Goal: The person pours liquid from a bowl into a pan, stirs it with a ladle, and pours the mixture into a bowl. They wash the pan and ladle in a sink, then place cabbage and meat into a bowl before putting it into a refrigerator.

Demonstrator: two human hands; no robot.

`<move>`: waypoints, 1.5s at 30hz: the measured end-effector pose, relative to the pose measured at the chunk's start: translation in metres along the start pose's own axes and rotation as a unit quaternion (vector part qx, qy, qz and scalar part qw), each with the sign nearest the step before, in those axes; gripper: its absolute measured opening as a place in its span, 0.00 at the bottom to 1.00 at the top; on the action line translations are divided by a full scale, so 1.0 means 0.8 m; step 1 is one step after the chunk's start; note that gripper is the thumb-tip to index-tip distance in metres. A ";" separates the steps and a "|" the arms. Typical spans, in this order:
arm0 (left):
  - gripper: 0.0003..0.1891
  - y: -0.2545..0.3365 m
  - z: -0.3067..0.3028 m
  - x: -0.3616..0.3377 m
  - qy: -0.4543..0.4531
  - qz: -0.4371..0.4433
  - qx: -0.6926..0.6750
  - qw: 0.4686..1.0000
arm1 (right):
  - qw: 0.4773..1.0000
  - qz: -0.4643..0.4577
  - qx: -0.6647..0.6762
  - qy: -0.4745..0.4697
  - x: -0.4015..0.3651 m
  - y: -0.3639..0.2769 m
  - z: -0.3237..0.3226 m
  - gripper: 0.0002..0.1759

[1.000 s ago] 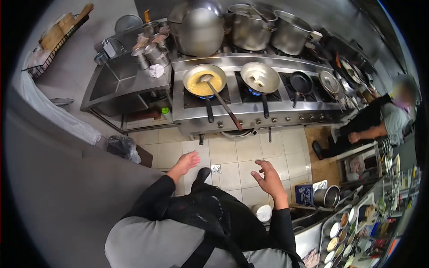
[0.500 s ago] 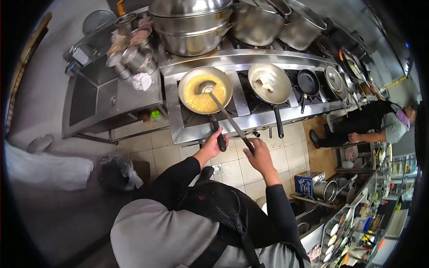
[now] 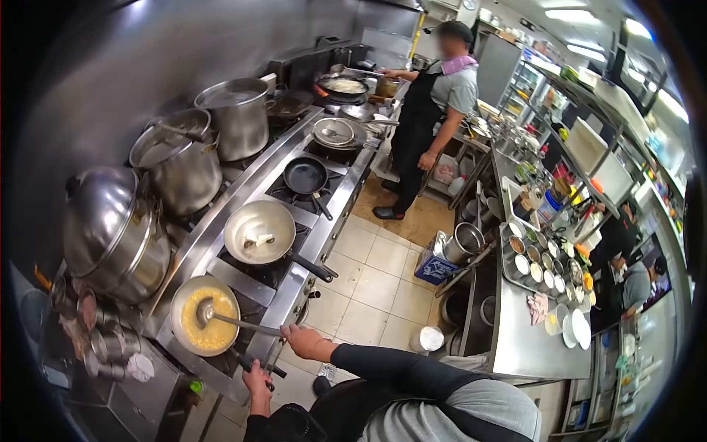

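So I'm standing here and a long stainless-steel stove (image 3: 247, 283) is running along the wall, with a pale round metal pan (image 3: 177, 318) sitting on its near end, holding yellow liquid (image 3: 221, 335). A long-handled metal ladle (image 3: 243, 323) is dipping its bowl in there, its shaft slanting out over the rim. The right hand (image 3: 309, 344) is gripping the shaft's far end, so the bowl's lying left of those fingers. The left hand (image 3: 258, 379) is sitting closer to the pan, fingers curling round its black handle (image 3: 243, 361).
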State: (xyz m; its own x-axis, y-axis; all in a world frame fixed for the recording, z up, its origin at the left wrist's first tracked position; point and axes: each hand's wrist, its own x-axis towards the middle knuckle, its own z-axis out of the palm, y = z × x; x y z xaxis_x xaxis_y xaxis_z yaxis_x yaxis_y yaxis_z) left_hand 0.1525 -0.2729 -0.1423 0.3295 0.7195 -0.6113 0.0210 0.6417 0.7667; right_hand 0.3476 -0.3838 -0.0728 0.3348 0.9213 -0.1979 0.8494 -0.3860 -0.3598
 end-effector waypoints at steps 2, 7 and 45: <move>0.10 0.009 -0.021 -0.007 -0.011 -0.002 0.025 1.000 | 0.999 -0.018 -0.004 0.037 -0.005 0.005 0.003 0.29; 0.09 0.030 -0.065 -0.049 -0.029 -0.003 0.096 0.995 | 0.999 0.009 0.032 0.037 -0.047 -0.001 -0.059 0.22; 0.10 -0.177 0.657 -0.606 -0.695 -0.169 0.490 0.498 | 0.712 0.643 -0.052 0.278 -1.108 0.207 -0.349 0.14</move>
State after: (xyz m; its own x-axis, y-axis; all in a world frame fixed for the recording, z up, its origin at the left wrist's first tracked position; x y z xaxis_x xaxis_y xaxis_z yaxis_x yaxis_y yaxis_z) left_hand 0.4855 -0.8518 0.1489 0.4719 -0.7023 -0.5331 0.5229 -0.2639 0.8105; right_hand 0.3053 -1.2507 0.2972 0.9478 -0.3029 0.0998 -0.2892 -0.9482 -0.1317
